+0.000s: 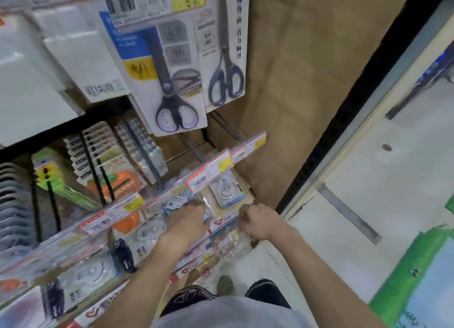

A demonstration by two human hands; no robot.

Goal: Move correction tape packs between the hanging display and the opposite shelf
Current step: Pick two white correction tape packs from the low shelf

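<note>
Closest in, the left hand is curled over a blue-and-white correction tape pack at the front of the hanging display, looks like it's gripping the top edge. Right hand sits just beside it, fingers curled in a loose fist, and I can't see anything in it. These packs should be light, stiff card with a slick plastic blister, so I'd pinch the card edge, not the bubble. Just behind, another tape pack hangs under the price tags. Further up, two pairs of scissors on cards.
</note>
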